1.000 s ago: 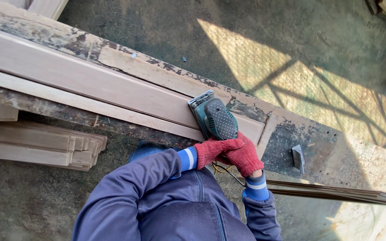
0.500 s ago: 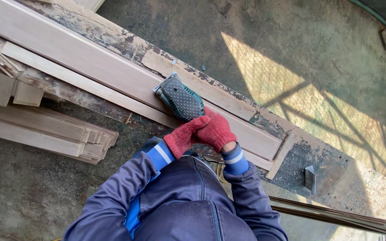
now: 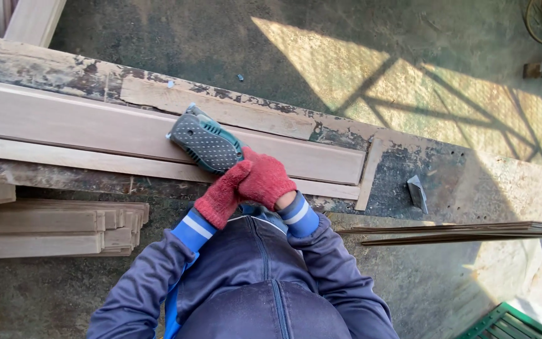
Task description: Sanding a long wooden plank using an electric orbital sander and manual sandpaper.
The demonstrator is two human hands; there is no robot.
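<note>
Seen from above, both our hands in red gloves grip the rear of a green sander point(image 3: 206, 145). The left hand point(image 3: 223, 194) and right hand point(image 3: 266, 179) are closed tight around its handle, one against the other. The sander lies flat on a long pale board point(image 3: 95, 129) that rests on a worn, paint-stained bench point(image 3: 409, 176). Compared with a second ago, the sander has slid leftward along the board, away from its right end, so more of the board's length has been passed over. The sander's underside and cord are hidden. Stacked strips of wood point(image 3: 51, 229) sit below on the left, cut off by the frame edge. A small metal wedge point(image 3: 416, 191) lies on the bench, its purpose unclear.
</note>
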